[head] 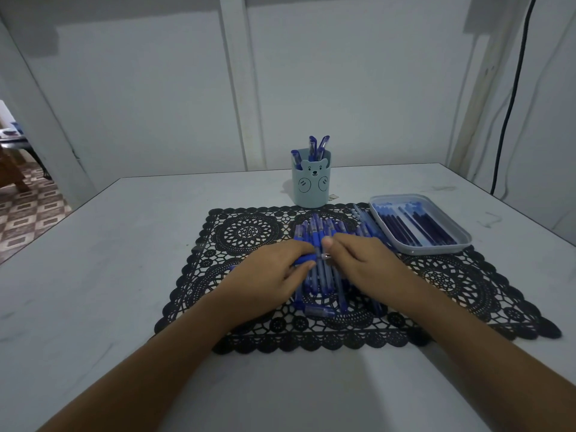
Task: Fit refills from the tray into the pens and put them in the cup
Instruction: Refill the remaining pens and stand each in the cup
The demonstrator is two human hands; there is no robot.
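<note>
Both hands at frame centre over the pens [324, 275] on a black mat [249, 232], left hand [268, 275] curled round one blue pen [304, 260], right hand [358, 260] pinching its tip, cup [311, 185] just behind the mat – three pens inside, tray [436, 249] of refills [414, 224] at right.

Place: a home room.
Evidence: patterned floor tiles [28, 213], plain painted walls [140, 98], lace placemat [343, 307] on white surface [93, 275].

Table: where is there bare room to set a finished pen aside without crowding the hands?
The white table is bare left of the black lace mat, and in front of the mat's near edge between the forearms. The mat's left medallion is free too. Crowded: the pen pile under both hands, the refill tray at right, the bear cup behind.
</note>
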